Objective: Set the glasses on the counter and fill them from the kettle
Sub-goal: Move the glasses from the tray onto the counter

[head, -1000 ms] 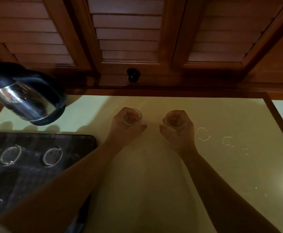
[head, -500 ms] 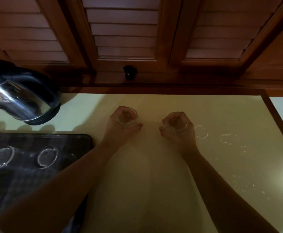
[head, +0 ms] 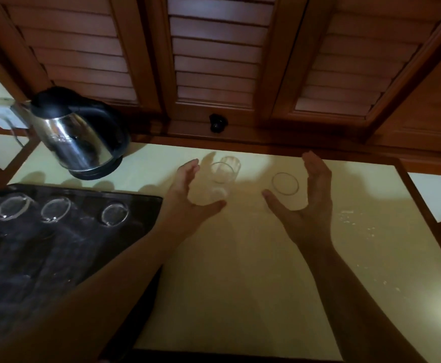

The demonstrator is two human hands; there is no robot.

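Two clear glasses stand upright on the pale counter [head: 240, 271]. The left glass [head: 220, 182] sits between the spread thumb and fingers of my left hand [head: 188, 197], which does not grip it. The right glass [head: 285, 187] stands inside the open curve of my right hand [head: 308, 203], apart from the fingers. A steel kettle [head: 75, 137] with a black lid and handle rests on its base at the back left of the counter.
A dark tray [head: 140, 205] at the left holds several more glasses, among them one near its right edge [head: 114, 214]. Wooden louvred cabinet doors [head: 214, 61] with a black knob [head: 217, 123] rise behind the counter. Wet spots [head: 350, 216] mark the counter at the right.
Both hands have opened and let go of the two glasses, which now stand free on the counter. The view has shifted, so the kettle appears further right.
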